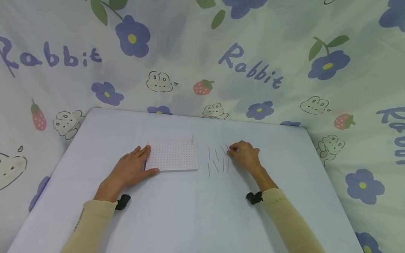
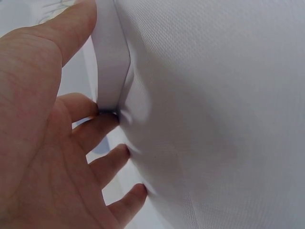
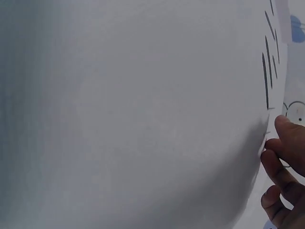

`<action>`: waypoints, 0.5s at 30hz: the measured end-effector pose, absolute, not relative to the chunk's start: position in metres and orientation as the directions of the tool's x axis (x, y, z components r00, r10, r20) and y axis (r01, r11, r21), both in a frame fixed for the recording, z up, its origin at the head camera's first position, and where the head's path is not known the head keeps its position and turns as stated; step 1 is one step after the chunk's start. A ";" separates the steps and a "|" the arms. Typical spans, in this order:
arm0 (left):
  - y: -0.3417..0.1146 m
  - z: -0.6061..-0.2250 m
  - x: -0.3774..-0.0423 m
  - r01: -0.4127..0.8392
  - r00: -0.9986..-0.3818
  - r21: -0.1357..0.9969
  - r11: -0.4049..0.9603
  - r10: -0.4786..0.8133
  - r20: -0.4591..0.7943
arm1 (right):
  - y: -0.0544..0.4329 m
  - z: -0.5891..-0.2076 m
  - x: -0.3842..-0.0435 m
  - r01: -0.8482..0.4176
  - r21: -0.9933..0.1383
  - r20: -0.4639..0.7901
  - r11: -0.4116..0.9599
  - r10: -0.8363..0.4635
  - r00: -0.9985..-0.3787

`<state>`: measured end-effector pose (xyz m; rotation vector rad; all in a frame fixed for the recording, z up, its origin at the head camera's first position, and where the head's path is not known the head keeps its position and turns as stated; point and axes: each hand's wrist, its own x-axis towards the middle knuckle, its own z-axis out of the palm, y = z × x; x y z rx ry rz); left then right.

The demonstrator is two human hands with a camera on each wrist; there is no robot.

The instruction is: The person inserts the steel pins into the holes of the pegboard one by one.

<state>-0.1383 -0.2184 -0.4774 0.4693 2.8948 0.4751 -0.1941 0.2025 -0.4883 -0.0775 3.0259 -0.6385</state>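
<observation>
A white board [image 1: 171,156] with a grid of small dots lies on the table. My left hand [image 1: 133,167] steadies it at the left side, fingers spread along that edge and thumb at the front corner. In the left wrist view, the thumb and fingertips [image 2: 109,164] are at the board's side wall [image 2: 110,57]. A few thin dark needles [image 1: 192,140] stand at the board's far right corner. My right hand [image 1: 245,155] pinches at the far end of the loose needles [image 1: 223,165], fingertips over one needle [image 1: 227,147], whose lower part they hide.
Several needles [image 3: 266,78] lie in two loose rows on the white tabletop [image 1: 193,217], between the board and my right hand. A patterned cloth [image 1: 185,48] with flowers and rabbits hangs behind and beside the table. Black wrist devices [image 1: 254,197] sit at both sleeves.
</observation>
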 end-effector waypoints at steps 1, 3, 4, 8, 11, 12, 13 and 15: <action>-0.219 -0.477 -0.139 0.279 -0.935 0.336 0.900 0.334 -0.117 | 0.202 -0.489 -0.195 -0.037 -0.409 -0.036 0.912 -0.057 -0.998; -0.219 -0.477 -0.139 0.278 -0.935 0.337 0.900 0.333 -0.119 | 0.202 -0.490 -0.196 -0.034 -0.416 -0.032 0.909 -0.052 -0.998; -0.219 -0.478 -0.139 0.275 -0.936 0.338 0.900 0.332 -0.121 | 0.202 -0.490 -0.196 -0.033 -0.419 -0.030 0.907 -0.051 -0.998; -0.219 -0.479 -0.139 0.279 -0.935 0.340 0.898 0.334 -0.117 | 0.201 -0.493 -0.197 -0.025 -0.428 -0.027 0.904 -0.040 -0.999; -0.219 -0.478 -0.139 0.285 -0.935 0.343 0.895 0.338 -0.108 | 0.201 -0.494 -0.197 -0.020 -0.424 -0.023 0.905 -0.033 -0.999; -0.219 -0.478 -0.139 0.286 -0.935 0.342 0.895 0.339 -0.106 | 0.201 -0.494 -0.197 -0.018 -0.423 -0.020 0.906 -0.029 -0.999; -0.218 -0.478 -0.138 0.286 -0.935 0.344 0.895 0.338 -0.104 | 0.201 -0.494 -0.197 -0.017 -0.421 -0.016 0.907 -0.026 -1.000; -0.218 -0.478 -0.138 0.285 -0.936 0.339 0.897 0.337 -0.105 | 0.200 -0.495 -0.197 -0.018 -0.420 -0.005 0.907 -0.022 -1.000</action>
